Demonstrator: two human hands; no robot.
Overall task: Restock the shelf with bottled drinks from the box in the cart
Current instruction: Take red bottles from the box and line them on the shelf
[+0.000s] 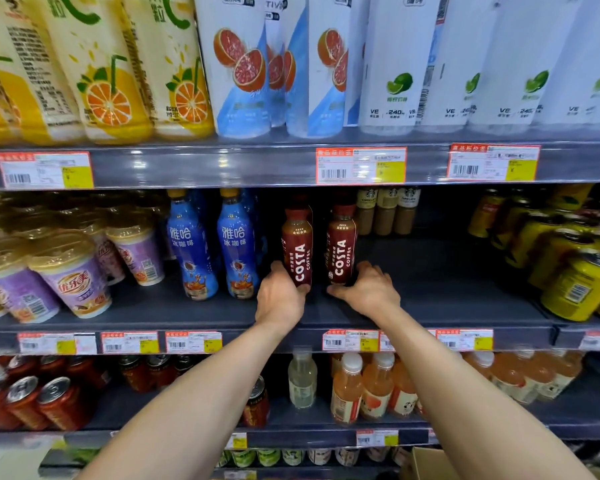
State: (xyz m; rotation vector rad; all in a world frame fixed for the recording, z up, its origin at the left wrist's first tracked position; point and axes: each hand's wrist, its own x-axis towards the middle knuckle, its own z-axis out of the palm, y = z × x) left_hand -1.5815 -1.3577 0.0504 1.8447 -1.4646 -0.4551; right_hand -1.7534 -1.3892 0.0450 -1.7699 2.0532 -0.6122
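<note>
Two coffee bottles on the middle shelf point(430, 306), labels out & side by side: left hand point(279, 296) wraps one point(298, 247), right hand point(369, 289) pinches the other point(341, 251) low, prob. to square the row.

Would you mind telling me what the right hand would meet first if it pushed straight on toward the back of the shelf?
Probably the Starbucks bottles at the back; the right hand grips a Costa bottle.

Two forearms, bare to the frame edge; no sleeves visible. Left hand point(280, 298) and right hand point(370, 289): ungloved, unadorned.
</note>
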